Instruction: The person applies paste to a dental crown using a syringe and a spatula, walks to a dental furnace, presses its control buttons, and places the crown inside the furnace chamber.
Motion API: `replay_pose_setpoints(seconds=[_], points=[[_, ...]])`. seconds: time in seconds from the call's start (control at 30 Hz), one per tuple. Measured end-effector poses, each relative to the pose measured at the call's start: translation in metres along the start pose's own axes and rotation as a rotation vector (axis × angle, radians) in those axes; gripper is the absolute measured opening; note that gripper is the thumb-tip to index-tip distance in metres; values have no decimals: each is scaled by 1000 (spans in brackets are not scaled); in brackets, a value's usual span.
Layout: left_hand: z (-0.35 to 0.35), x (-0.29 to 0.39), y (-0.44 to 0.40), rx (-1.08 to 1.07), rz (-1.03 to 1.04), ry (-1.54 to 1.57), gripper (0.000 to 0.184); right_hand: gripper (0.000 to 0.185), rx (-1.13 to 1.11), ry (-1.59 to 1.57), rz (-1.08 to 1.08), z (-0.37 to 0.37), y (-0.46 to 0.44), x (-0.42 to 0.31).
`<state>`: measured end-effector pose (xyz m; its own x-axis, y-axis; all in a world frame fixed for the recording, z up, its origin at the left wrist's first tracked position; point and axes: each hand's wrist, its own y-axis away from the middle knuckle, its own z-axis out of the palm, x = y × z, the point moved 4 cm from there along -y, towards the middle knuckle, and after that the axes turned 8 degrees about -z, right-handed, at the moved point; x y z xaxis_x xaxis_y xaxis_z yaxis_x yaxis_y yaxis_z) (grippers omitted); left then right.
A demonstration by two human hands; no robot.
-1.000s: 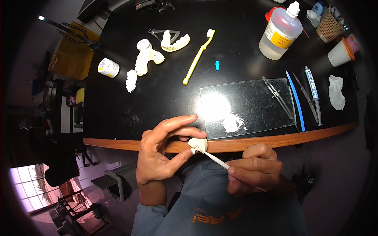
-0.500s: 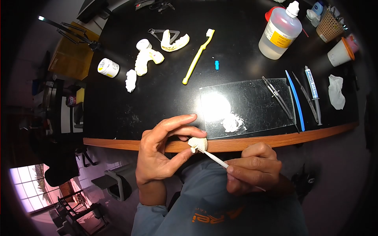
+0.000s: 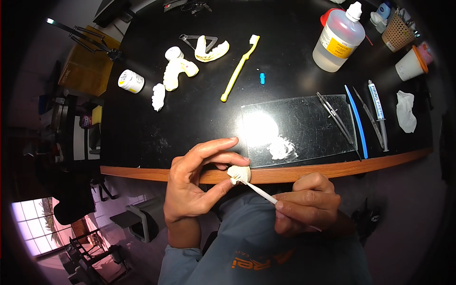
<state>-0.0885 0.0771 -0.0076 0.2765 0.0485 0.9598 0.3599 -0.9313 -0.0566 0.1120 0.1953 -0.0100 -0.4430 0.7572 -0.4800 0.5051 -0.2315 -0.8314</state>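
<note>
My left hand pinches a small cream dental model piece between thumb and fingers, just over the table's front edge. In my right hand is a slim white brush-like tool, gripped like a pen; its tip meets the model piece at the lower side. Fine detail at that tip is too small to make out. Beyond my hands lies a glass slab with a smear of white paste near its front edge.
Tweezers, a blue stick tool, a metal instrument and a firing paste syringe lie at right. Farther back are a large bottle, yellow toothbrush, dental casts and a white jar.
</note>
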Motion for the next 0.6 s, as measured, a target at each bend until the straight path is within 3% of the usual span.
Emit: replay_pose_setpoints(seconds=[0.6], points=[[0,0,0,-2,7,-10,71,14,-4,-8,-21,-1,1,0]])
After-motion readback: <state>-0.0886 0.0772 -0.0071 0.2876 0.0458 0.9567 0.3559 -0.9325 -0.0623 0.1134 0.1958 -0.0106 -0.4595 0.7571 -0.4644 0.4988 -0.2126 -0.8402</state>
